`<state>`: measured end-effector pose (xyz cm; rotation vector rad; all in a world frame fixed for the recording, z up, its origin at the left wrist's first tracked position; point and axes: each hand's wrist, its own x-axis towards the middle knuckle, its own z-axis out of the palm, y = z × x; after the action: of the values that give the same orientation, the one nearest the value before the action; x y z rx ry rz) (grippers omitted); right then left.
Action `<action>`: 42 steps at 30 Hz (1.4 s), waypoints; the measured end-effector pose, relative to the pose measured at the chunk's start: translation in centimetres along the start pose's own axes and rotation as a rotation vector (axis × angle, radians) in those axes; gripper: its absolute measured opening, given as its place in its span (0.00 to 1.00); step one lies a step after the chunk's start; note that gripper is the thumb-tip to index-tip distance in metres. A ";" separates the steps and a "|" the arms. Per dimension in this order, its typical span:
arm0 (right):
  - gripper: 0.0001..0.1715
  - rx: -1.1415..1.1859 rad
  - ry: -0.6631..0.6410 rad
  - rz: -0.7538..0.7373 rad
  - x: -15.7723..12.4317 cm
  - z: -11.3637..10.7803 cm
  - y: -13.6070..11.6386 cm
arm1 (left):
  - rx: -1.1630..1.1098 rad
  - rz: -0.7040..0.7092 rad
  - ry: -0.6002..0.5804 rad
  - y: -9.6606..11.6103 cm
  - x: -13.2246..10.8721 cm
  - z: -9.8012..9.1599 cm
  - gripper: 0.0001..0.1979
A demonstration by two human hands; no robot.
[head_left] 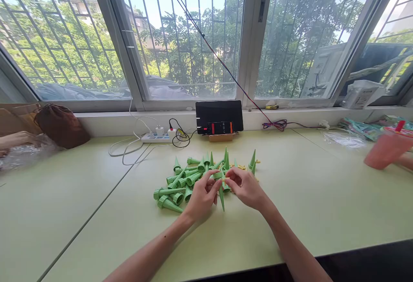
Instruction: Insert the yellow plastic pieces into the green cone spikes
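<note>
My left hand is closed round a green plastic spike, which points tip down between my hands. With thumb and fingertips together, my right hand pinches a small yellow piece against the spike's side; my fingers partly hide where they meet. Around and behind my hands lies a pile of similar green spikes with ribbed, cap-like wide ends, some lying, some upright. Several small yellow pieces are scattered behind my right hand.
A phone leans on a black tablet in a stand. Left of it lies a power strip with cables. At far left, a person's hand is beside a brown bag. A pink cup stands at right, another hand near it.
</note>
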<state>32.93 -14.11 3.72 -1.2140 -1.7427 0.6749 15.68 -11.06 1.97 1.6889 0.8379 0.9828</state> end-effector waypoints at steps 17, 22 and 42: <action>0.14 -0.037 -0.029 0.017 0.0 -0.1 0.3 | -0.002 0.020 -0.015 -0.1 -0.3 -0.1 0.21; 0.19 -0.107 -0.026 0.018 0.0 0.0 0.3 | 0.036 0.047 -0.014 0.2 -0.3 -0.1 0.20; 0.13 0.068 0.019 0.007 0.1 -0.1 0.0 | -0.048 0.037 0.075 0.6 0.0 0.1 0.20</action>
<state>33.02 -14.05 3.76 -1.1770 -1.6864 0.7192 15.80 -11.31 2.51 1.6403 0.8275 1.0889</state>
